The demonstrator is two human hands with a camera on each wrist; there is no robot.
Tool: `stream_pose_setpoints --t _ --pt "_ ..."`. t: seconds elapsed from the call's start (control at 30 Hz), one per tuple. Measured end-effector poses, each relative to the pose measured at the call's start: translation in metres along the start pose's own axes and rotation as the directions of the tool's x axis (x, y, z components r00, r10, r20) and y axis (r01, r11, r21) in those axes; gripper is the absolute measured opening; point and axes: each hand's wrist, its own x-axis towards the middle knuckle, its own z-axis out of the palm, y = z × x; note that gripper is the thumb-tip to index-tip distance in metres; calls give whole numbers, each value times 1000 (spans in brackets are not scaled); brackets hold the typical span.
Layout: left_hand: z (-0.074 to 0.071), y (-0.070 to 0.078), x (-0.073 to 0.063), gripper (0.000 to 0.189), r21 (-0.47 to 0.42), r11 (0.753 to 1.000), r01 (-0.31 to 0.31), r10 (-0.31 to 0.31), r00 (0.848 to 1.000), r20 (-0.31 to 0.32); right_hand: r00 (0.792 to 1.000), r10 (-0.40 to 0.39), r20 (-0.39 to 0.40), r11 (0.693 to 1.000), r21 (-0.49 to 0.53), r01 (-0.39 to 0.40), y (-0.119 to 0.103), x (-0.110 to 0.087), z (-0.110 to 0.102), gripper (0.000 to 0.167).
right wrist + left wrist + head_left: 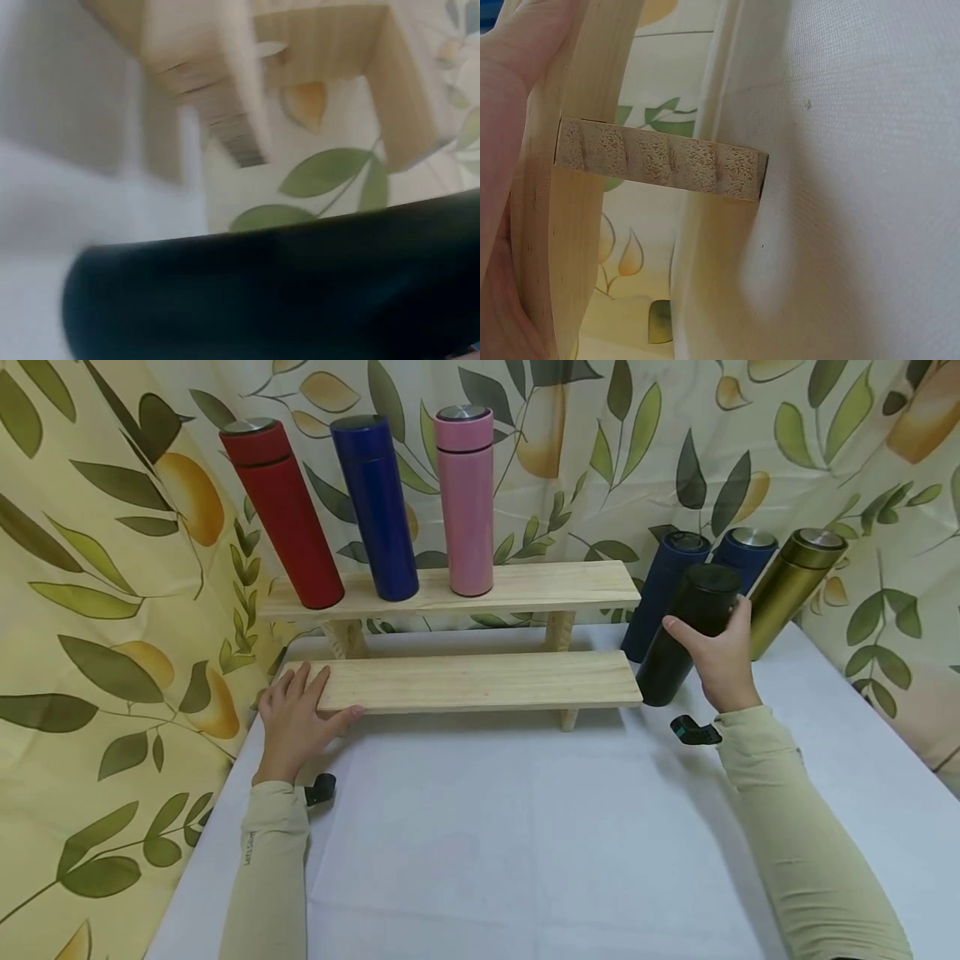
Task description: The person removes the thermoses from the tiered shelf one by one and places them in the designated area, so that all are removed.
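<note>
Near the right end of the lower shelf, my right hand (723, 660) grips a black thermos bottle (686, 635), which leans slightly. In the right wrist view the dark bottle (270, 300) fills the lower part, blurred. My left hand (296, 722) rests on the left end of the wooden two-tier stand's lower shelf (480, 681), its thumb along the front edge. That shelf board (577, 225) and its leg show in the left wrist view. Along the upper shelf (540, 583) stand a red bottle (285, 518), a blue bottle (377, 510) and a pink bottle (465, 510).
Behind the black bottle are a dark blue bottle (660, 593), another blue bottle (750, 556) and an olive-gold bottle (795, 585). A white cloth (525, 843) covers the table in front of the stand. Leaf-patterned curtains (112, 610) hang behind and at the left.
</note>
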Motion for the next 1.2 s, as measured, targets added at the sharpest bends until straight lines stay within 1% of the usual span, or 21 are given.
stream_pose_setpoints --t 0.07,0.1,0.17,0.23,0.33,0.37,0.43,0.5,0.63,0.83,0.93,1.1,1.2 --pt "-1 0 0 101 1 1000 1 -1 1000 5 999 -39 -29 999 16 40 -8 0 1 81" --pt "-1 0 -1 101 3 1000 1 -1 1000 9 997 -63 -46 998 7 64 -12 0 2 78" --pt "-1 0 -1 102 3 1000 4 -4 1000 14 989 -124 -79 992 4 125 -20 1 5 74" --pt "-2 0 0 102 3 1000 2 -2 1000 15 975 -196 -106 980 -49 192 -29 5 7 72" --pt "-2 -1 0 102 -1 1000 -1 1 1000 12 944 -303 -133 947 -152 283 -41 8 13 72" --pt "-2 -2 -1 102 0 1000 -1 1 1000 11 935 -327 -136 934 -200 297 -46 8 15 74" --pt "-1 -2 -1 101 2 1000 1 -1 1000 14 919 -369 -135 911 -250 329 -56 8 20 77" --pt "-1 -3 -2 101 2 1000 5 -5 1000 15 914 -383 -131 899 -282 336 -67 6 26 79" --pt "-1 -1 -1 102 -1 1000 4 -4 1000 12 907 -406 -115 888 -283 362 -85 2 35 81" --pt "-2 -1 0 103 -2 1000 2 -2 1000 14 873 -474 -112 855 -294 427 -96 -4 44 80" --pt "-2 -1 0 103 5 1000 7 -7 1000 23 864 -492 -104 852 -262 453 -102 -8 50 79" --pt "-2 -2 0 102 3 1000 1 -1 1000 14 850 -522 -77 845 -186 502 -114 -9 63 80" --pt "-1 -2 1 102 2 1000 -6 5 1000 9 857 -513 -51 851 -158 500 -113 -1 70 82"
